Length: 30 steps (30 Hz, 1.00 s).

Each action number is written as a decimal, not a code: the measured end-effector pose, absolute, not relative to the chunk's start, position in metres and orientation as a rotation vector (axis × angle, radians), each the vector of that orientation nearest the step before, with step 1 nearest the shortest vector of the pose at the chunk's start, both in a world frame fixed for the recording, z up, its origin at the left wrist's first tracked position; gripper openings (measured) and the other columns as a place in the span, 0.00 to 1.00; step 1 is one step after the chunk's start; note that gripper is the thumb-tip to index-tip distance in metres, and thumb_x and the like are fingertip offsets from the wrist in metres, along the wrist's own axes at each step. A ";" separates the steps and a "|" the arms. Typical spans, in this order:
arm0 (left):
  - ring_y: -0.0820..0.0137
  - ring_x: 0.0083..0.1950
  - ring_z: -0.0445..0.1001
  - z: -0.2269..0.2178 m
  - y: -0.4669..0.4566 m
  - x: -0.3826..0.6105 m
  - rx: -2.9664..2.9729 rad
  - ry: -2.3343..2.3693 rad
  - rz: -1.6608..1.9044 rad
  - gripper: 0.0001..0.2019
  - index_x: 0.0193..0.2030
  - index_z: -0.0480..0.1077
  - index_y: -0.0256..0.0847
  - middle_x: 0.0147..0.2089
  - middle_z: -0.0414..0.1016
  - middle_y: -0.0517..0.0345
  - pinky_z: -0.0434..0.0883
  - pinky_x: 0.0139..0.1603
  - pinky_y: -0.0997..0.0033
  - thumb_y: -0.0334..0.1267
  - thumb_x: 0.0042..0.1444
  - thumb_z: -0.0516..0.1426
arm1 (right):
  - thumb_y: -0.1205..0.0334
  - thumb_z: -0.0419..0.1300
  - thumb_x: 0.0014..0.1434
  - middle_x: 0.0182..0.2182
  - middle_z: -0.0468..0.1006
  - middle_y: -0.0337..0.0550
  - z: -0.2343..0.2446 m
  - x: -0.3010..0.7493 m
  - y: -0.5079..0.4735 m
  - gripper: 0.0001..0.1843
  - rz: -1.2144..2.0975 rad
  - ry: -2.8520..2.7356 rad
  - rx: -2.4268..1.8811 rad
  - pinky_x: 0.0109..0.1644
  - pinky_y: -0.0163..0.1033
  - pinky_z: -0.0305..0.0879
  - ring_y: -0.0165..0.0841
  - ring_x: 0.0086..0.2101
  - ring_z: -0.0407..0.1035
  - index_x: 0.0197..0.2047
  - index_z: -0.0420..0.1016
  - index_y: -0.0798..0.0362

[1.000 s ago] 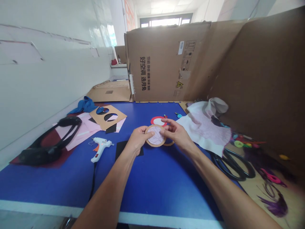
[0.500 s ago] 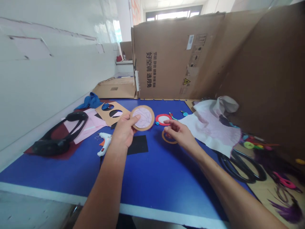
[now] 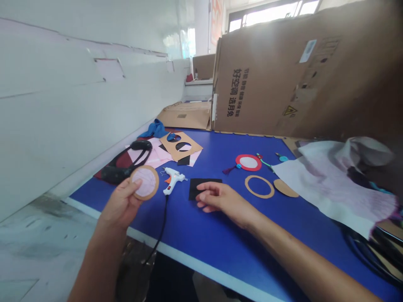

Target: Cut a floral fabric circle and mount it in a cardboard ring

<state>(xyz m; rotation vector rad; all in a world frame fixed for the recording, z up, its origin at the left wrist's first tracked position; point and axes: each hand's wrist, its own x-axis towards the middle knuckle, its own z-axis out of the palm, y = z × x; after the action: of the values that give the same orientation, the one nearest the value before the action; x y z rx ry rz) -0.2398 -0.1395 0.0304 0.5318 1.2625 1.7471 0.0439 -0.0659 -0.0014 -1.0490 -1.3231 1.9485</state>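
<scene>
Between thumb and fingers, my left hand [image 3: 124, 199] grips a round cardboard disc [image 3: 147, 184] with a pale lilac centre and a brown rim, held up over the table's left edge. My right hand [image 3: 217, 196] hovers above a black square sheet [image 3: 194, 184], fingers apart and holding nothing. Between the two hands lies a white glue gun [image 3: 172, 180] with an orange trigger, its black cord running off the table. To the right of my right hand are a brown cardboard ring [image 3: 260, 186] and a brown cardboard piece [image 3: 286, 188]. Behind them rests a red-rimmed white disc [image 3: 248, 162] with a tassel.
A cardboard sheet with round holes [image 3: 189, 149] lies over pink and black pieces. A black headset-like object [image 3: 116, 172] and blue cloth [image 3: 154, 129] are at left. White fabric [image 3: 327, 180] spreads at right, and a large cardboard box [image 3: 261, 92] stands behind the blue table [image 3: 208, 241].
My view has turned left. My left hand has carried the disc left, past the glue gun, and my right hand has moved left from the ring to above the black sheet.
</scene>
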 end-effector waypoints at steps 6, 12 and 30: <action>0.60 0.40 0.85 0.005 -0.153 -0.222 0.482 1.199 1.493 0.14 0.47 0.81 0.32 0.44 0.86 0.42 0.84 0.41 0.64 0.28 0.53 0.70 | 0.68 0.73 0.57 0.35 0.84 0.44 -0.015 -0.028 -0.074 0.16 2.248 -0.967 -1.031 0.38 0.34 0.77 0.31 0.33 0.81 0.46 0.74 0.54; 0.59 0.41 0.84 -0.005 -0.150 -0.222 0.506 1.176 1.403 0.20 0.48 0.81 0.34 0.47 0.86 0.42 0.82 0.38 0.65 0.34 0.49 0.75 | 0.61 0.73 0.58 0.32 0.84 0.43 -0.023 -0.053 -0.079 0.09 2.273 -0.968 -0.970 0.35 0.30 0.72 0.28 0.30 0.77 0.37 0.78 0.55; 0.66 0.29 0.80 0.004 -0.163 -0.200 0.567 1.235 1.397 0.22 0.36 0.80 0.35 0.33 0.84 0.52 0.76 0.32 0.70 0.37 0.34 0.80 | 0.55 0.67 0.68 0.16 0.74 0.38 -0.021 -0.094 -0.067 0.20 2.295 -0.705 -0.904 0.24 0.34 0.65 0.30 0.18 0.67 0.26 0.75 0.56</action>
<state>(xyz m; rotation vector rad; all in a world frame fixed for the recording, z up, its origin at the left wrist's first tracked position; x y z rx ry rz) -0.2000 -0.1633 0.0042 0.5667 1.2355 1.3972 -0.0941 -0.0675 -0.0210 -0.9042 -0.7053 2.2946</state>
